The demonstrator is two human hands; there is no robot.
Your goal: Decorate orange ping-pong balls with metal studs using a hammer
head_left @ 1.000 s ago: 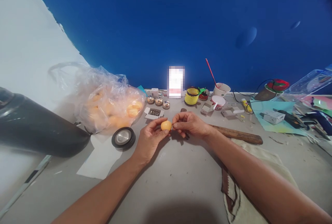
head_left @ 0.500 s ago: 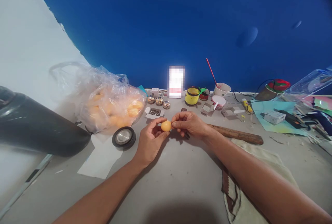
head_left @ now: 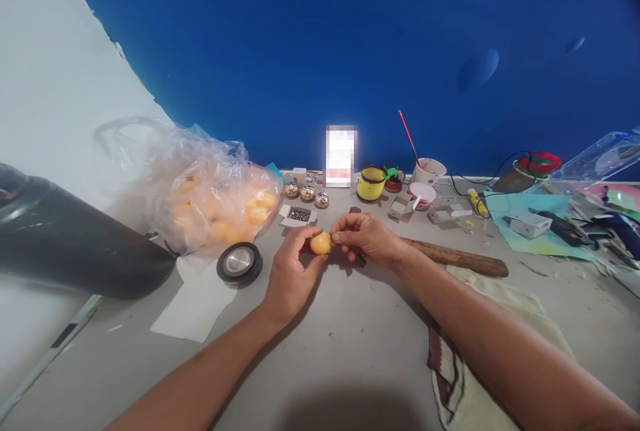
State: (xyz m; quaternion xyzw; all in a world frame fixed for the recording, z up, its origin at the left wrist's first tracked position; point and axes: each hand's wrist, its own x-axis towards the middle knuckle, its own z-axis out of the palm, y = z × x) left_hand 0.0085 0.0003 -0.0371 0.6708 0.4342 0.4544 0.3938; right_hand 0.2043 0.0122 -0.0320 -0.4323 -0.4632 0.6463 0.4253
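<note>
Between the thumb and fingers of my left hand is a small orange ball, smooth and rather like a table tennis ball. My right hand pinches thumb against forefinger at the ball's right side; whatever is in that pinch is too small to make out. Beneath the right hand lies a hammer, its wooden handle reaching out to the right and its head partly covered by the fingers. Just beyond the left hand, an open little white box holds many small shiny metal pieces.
Three silvery studded balls sit behind the box. Left are a clear bag of orange balls, a black-rimmed round disc and a dark cylinder. A yellow tub and cups stand at the back; a cloth lies right.
The left fingers have shifted slightly around the ball, and the ball has turned or moved a touch. The right hand keeps its pinch in nearly the same place.
</note>
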